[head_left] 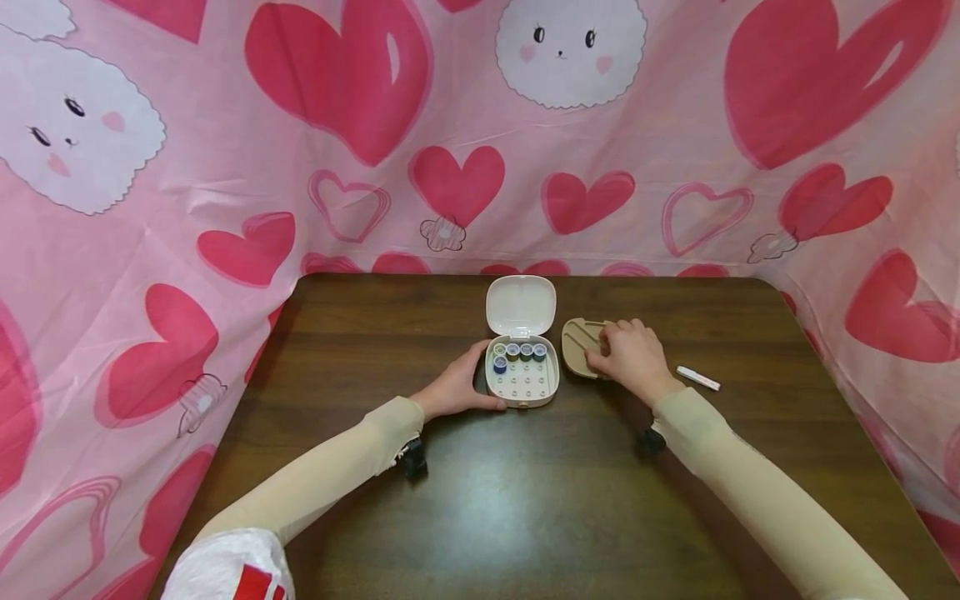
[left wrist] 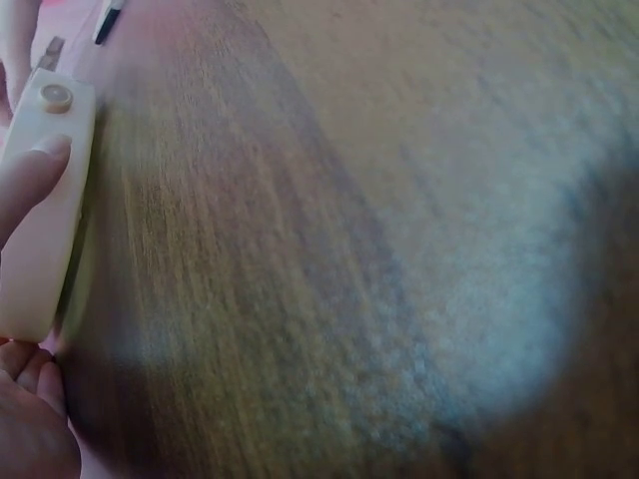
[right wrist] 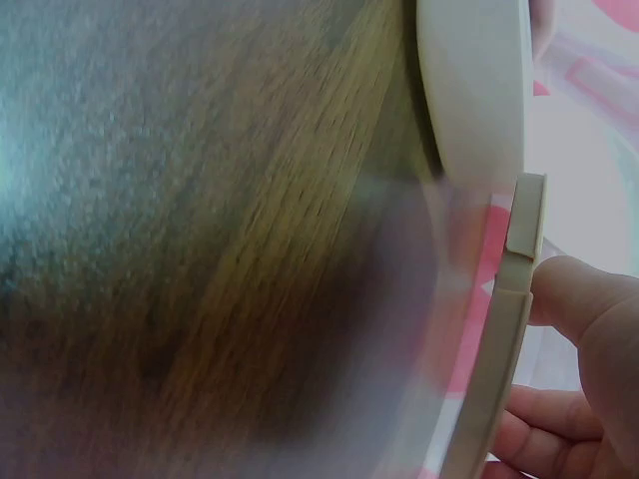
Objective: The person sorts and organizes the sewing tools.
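A sewing box [head_left: 522, 403] stands with its white lid [head_left: 521, 304] raised at the back. Inside, several small thread spools [head_left: 527, 352] sit on pegs along the back row, with one more in the second row at the left; other pegs are bare. My left hand [head_left: 455, 386] grips the box's left side, thumb at the front corner. Seen from the left wrist, the box's pale wall [left wrist: 45, 230] has a round button on it. To the right, my right hand [head_left: 633, 354] holds a tan divided tray [head_left: 577, 354] by its right part; its edge [right wrist: 494, 359] shows in the right wrist view.
A small white pen-like stick [head_left: 697, 378] with reddish marks lies to the right of my right hand. The brown wooden table [head_left: 465, 517] carries everything. A pink cloth with hearts [head_left: 457, 179] hangs behind and at both sides.
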### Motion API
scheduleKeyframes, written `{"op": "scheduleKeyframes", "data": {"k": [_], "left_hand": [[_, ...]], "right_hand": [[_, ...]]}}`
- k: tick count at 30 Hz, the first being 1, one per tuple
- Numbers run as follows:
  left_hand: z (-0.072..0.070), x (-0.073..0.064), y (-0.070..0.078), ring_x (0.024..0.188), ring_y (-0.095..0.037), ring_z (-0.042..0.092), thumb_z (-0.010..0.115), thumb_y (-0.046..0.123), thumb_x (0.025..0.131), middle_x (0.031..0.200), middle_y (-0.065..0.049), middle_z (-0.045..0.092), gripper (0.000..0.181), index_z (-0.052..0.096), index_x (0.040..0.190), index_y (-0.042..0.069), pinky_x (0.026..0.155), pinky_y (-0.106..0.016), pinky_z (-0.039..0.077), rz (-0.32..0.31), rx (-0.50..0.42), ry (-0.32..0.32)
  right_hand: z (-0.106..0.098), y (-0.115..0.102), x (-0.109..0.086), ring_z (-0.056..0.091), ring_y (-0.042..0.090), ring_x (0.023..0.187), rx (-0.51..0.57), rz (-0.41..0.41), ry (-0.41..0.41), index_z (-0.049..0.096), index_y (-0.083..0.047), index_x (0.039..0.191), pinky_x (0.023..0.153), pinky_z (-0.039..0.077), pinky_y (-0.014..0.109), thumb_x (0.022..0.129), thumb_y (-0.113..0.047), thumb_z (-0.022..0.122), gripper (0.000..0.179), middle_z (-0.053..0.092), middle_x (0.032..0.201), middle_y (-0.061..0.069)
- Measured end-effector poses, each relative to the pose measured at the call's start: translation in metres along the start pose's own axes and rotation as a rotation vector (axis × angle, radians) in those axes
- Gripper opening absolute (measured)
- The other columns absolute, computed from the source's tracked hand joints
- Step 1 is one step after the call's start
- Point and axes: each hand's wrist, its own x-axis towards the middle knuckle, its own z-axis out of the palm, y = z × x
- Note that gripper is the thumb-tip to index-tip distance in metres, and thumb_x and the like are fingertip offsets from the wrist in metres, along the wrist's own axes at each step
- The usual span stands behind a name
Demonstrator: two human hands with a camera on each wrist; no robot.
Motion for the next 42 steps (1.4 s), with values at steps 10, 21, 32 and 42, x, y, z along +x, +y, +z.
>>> {"op": "scheduleKeyframes", "data": {"k": [10,21,32,42], "left_hand": [[-0.001,0.000,-0.001,0.144,-0.028,0.042,0.095,0.038,0.075,0.160,-0.011,0.041,0.116,0.024,0.163,0.013,0.121,-0.048,0.033,0.003,-0.001,0.007],[-0.001,-0.001,0.000,0.144,-0.027,0.043,0.095,0.035,0.075,0.160,-0.012,0.041,0.115,0.024,0.162,0.011,0.121,-0.047,0.032,0.008,-0.002,0.005],[-0.001,-0.001,0.000,0.142,-0.027,0.044,0.096,0.034,0.074,0.158,-0.012,0.043,0.114,0.025,0.162,0.011,0.121,-0.047,0.033,0.014,0.005,0.005],[0.000,0.001,-0.001,0.142,-0.027,0.045,0.096,0.033,0.074,0.157,-0.013,0.044,0.113,0.027,0.161,0.011,0.120,-0.046,0.034,0.039,0.007,0.011]], "right_hand": [[-0.011,-0.013,-0.005,0.054,0.037,0.084,0.029,-0.020,0.020,0.065,-0.004,0.082,0.077,0.043,0.051,0.088,-0.030,0.073,0.028,0.057,0.074,0.008],[-0.011,-0.029,-0.007,0.054,0.036,0.086,0.018,-0.045,0.042,0.065,-0.005,0.087,0.077,0.040,0.048,0.087,-0.034,0.074,0.029,0.056,0.075,0.006],[-0.006,-0.050,-0.009,0.055,0.034,0.091,0.008,-0.086,0.064,0.069,-0.007,0.093,0.080,0.040,0.049,0.085,-0.036,0.077,0.031,0.059,0.078,0.005],[-0.001,-0.067,-0.006,0.053,0.031,0.091,0.015,-0.101,0.030,0.069,-0.007,0.094,0.081,0.039,0.046,0.087,-0.037,0.075,0.031,0.058,0.078,0.003]]}}
